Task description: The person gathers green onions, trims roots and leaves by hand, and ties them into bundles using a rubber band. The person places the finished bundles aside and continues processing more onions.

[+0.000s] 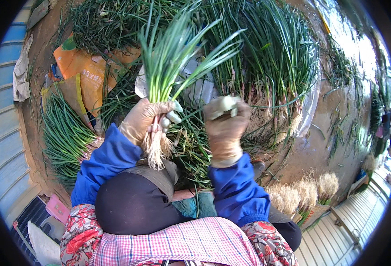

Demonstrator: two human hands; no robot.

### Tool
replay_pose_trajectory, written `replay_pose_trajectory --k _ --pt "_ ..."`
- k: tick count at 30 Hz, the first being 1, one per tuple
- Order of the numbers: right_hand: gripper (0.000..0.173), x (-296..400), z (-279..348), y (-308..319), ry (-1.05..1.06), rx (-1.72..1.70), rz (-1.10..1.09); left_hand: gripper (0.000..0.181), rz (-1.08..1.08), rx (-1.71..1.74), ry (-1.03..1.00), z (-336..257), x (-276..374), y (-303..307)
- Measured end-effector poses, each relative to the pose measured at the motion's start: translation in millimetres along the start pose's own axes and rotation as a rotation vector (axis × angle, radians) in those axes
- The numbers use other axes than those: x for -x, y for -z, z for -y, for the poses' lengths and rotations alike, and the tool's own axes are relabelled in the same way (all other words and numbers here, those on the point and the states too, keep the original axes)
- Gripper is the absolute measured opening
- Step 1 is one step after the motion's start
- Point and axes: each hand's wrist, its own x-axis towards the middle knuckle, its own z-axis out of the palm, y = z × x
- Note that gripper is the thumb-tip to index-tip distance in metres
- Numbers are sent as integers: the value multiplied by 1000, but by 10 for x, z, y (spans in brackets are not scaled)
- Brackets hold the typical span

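In the head view my left hand (pixel 150 119), in a pale glove with greenish fingertips, grips a bunch of green onions (pixel 162 76) just above its white roots, which hang below the fist; the leaves point up and away from me. My right hand (pixel 227 121), gloved too, is raised to the right of the bunch, blurred and with its fingers curled; whether it holds anything cannot be made out. Beyond and to the right of it lies a large pile of green onions (pixel 275 63) with pinkish stems and bushy roots. Loose leaves (pixel 190 149) lie on the ground between my hands.
At left, more green onions (pixel 64 136) lie beside an orange printed bag (pixel 89 76). Cut leaves (pixel 105 26) are heaped at the top. Root bundles (pixel 292 196) stand at lower right by slatted metal (pixel 335 229). A blue ribbed wall (pixel 5 123) bounds the left. Wet ground (pixel 315 156) shows at right.
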Motion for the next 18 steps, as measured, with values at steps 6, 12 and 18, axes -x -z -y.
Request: replay_pose_trajectory --k 6,12,18 --pt "31 -413 -1 212 -185 366 -41 21 131 163 -1 52 -23 26" --pt "12 -280 -325 -214 -211 962 253 22 153 174 -83 -25 65 72" --pt "18 1 4 131 -630 1246 467 24 281 374 -406 -530 482 384"
